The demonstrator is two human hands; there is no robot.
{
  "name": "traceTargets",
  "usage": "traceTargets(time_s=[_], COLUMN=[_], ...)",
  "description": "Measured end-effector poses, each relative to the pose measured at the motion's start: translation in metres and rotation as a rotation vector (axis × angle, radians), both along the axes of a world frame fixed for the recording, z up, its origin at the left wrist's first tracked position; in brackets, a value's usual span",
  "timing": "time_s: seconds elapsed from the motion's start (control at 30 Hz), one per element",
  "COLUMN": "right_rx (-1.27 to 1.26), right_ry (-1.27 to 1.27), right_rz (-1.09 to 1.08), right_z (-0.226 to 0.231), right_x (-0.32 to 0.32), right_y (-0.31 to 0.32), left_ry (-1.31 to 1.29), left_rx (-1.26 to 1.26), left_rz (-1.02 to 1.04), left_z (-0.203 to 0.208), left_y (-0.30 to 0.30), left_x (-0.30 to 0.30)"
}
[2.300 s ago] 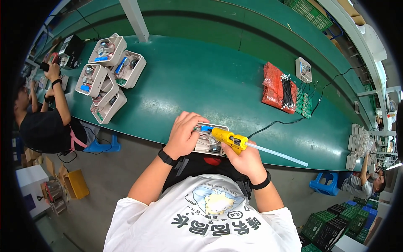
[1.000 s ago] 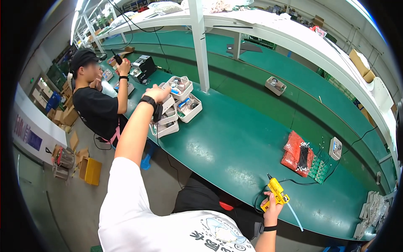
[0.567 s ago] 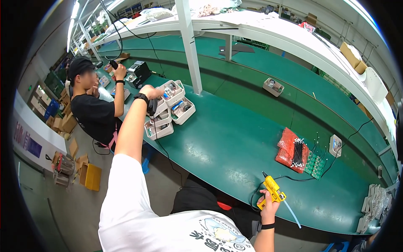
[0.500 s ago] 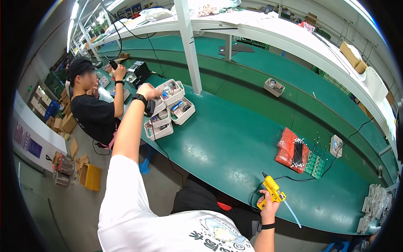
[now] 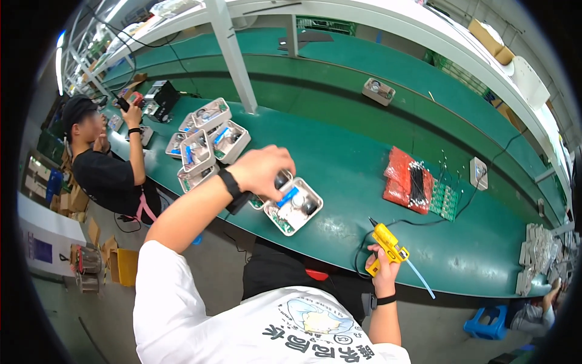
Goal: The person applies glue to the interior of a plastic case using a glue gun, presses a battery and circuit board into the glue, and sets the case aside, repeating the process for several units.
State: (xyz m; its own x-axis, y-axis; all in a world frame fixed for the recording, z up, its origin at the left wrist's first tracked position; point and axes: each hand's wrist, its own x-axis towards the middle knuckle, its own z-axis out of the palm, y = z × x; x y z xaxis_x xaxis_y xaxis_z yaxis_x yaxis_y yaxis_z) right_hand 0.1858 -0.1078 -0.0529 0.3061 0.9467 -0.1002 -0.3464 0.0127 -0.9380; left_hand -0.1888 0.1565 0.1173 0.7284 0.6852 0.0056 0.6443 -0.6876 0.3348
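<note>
My left hand [image 5: 264, 171] is bent over the left rim of a white plastic housing [image 5: 310, 223], thumb and fingers gripping it near the table's front edge. Inside that housing are a blue block [image 5: 287, 197], dark round parts and a bit of green circuit board. My hand covers most of another light housing with green board in it, just beneath. In my right hand [image 5: 380, 267] is a yellow hot glue gun [image 5: 388, 242], nozzle pointing up and left, a pale glue stick [image 5: 420, 278] trailing from its back. Farther left, several similar housings [image 5: 211, 114] lie piled together.
A red bubble-wrap bag [image 5: 397, 185] with black cables lies beside green circuit boards [image 5: 444, 201]. Single housings [image 5: 379, 91] sit farther back. Grey parts [image 5: 533, 255] are stacked at right. A co-worker [image 5: 109, 155] sits left. A metal post [image 5: 232, 57] rises behind the pile.
My left hand has moved from the pile rightward and nearer, and a housing now lies under it in front of me. The view has shifted; my right hand still holds the glue gun.
</note>
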Motion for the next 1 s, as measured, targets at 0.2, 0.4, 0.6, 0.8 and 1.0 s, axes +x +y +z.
traceTargets(time_s=[0.2,0.4,0.6,0.8,1.0], right_rx=[0.018,0.007,-0.026,-0.04,-0.025], right_ry=[-0.004,-0.005,-0.028,-0.051,-0.031], right_rz=[0.034,0.03,0.033,0.008,0.005], right_z=[-0.006,0.001,0.004,0.001,0.001], right_x=[0.001,0.002,0.0,0.0,0.0], right_y=[-0.003,-0.005,-0.002,0.001,-0.002], left_ry=[-0.034,0.241,0.132,-0.151,-0.253], left_rx=[-0.03,-0.17,-0.267,-0.23,-0.142], left_rz=[-0.113,0.301,0.067,-0.291,-0.209], left_z=[-0.08,-0.048,-0.045,-0.08,-0.078], left_y=[-0.006,-0.046,-0.032,-0.029,-0.067], left_x=[0.015,0.029,0.037,0.073,0.06])
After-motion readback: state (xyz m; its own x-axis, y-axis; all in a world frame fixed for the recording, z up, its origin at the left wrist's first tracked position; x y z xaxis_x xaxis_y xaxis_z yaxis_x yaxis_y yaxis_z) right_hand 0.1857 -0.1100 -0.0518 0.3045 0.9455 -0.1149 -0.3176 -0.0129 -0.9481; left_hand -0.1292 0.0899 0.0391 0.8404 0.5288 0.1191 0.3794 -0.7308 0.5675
